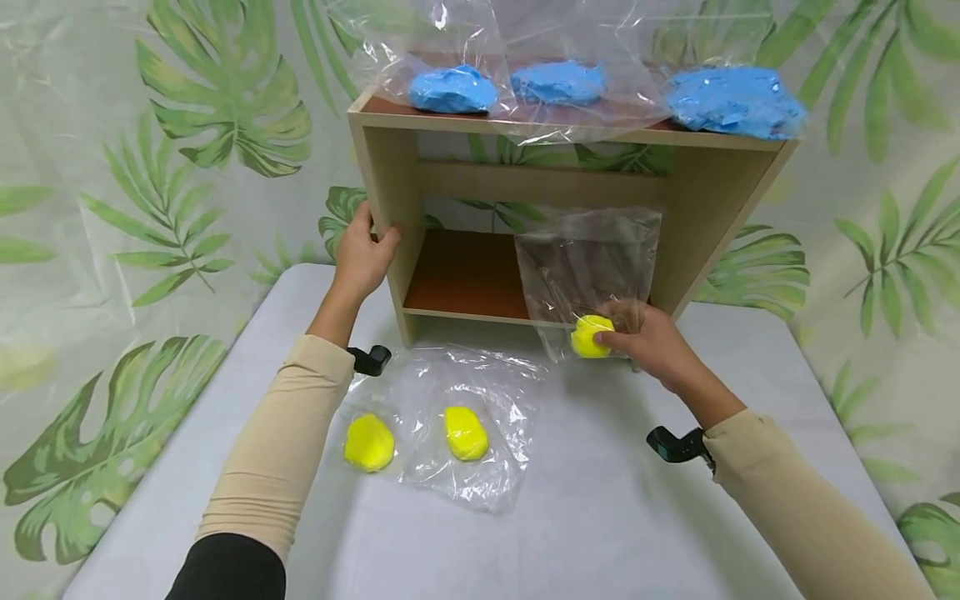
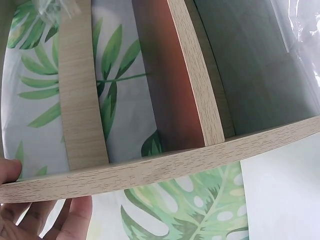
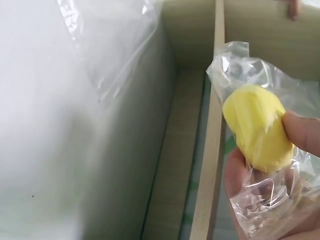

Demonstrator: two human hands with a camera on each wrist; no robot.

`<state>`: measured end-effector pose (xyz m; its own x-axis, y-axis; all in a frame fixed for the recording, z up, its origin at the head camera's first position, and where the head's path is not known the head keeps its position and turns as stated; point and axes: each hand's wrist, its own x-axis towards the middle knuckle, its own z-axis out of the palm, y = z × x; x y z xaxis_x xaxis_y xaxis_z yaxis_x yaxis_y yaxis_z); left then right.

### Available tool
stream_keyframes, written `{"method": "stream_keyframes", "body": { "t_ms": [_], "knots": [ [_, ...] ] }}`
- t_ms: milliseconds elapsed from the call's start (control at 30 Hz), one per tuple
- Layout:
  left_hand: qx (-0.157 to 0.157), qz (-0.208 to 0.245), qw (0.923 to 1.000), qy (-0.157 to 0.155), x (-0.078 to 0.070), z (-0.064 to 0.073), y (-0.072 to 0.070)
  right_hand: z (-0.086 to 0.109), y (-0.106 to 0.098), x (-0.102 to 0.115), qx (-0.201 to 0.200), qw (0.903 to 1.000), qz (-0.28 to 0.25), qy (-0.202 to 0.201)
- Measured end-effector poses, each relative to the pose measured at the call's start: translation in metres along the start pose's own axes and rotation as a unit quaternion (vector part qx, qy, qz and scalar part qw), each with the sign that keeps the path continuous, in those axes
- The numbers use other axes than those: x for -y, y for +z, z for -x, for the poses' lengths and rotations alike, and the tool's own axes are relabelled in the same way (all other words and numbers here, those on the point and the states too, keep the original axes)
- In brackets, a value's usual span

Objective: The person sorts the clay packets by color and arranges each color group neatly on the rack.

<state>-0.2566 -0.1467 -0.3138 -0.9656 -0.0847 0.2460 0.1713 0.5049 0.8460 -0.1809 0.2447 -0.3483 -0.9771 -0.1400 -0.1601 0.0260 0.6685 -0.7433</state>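
My left hand (image 1: 365,257) grips the left side panel of a small wooden shelf (image 1: 387,242). In the left wrist view its thumb lies on the inner side of the panel edge (image 2: 150,165) and the fingers on the outer side. My right hand (image 1: 647,340) holds a clear plastic bag (image 1: 588,258) with a yellow lump of clay (image 1: 592,336) at its bottom, in front of the shelf's lower board. The right wrist view shows the thumb pressed on the lump (image 3: 260,127) through the plastic, with fingers behind it.
Two more bagged yellow lumps, a left one (image 1: 369,442) and a right one (image 1: 466,432), lie on the white table (image 1: 600,517) before the shelf. Along the shelf top sit three bagged blue lumps: left (image 1: 453,89), middle (image 1: 558,82) and right (image 1: 737,102). Leaf-patterned cloth (image 1: 225,100) hangs behind.
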Motion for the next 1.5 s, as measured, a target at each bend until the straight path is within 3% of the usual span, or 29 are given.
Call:
{"method": "stream_keyframes", "body": {
  "t_ms": [200, 433, 933, 1267, 1400, 1500],
  "knots": [
    [0.001, 0.003, 1.0, 0.001, 0.0, 0.001, 0.0, -0.019, 0.0, -0.001, -0.038, 0.9988, -0.032, 0.001],
    [-0.002, 0.004, 1.0, 0.006, 0.0, 0.0, 0.001, -0.04, 0.001, -0.007, -0.084, 0.9943, -0.057, 0.032],
    [0.0, 0.002, 1.0, 0.002, 0.001, -0.001, 0.0, -0.055, 0.004, -0.002, -0.113, 0.9826, -0.125, 0.078],
    [-0.002, 0.008, 1.0, 0.006, 0.002, -0.002, 0.0, -0.047, 0.01, 0.002, -0.189, 0.978, -0.027, 0.085],
    [-0.002, 0.011, 0.9999, 0.008, 0.003, -0.002, -0.001, -0.047, 0.015, 0.0, -0.228, 0.9722, -0.007, 0.054],
    [0.0, 0.01, 0.9999, 0.009, 0.003, -0.001, 0.0, -0.048, 0.02, -0.003, -0.264, 0.9641, 0.027, 0.002]
  ]
}}
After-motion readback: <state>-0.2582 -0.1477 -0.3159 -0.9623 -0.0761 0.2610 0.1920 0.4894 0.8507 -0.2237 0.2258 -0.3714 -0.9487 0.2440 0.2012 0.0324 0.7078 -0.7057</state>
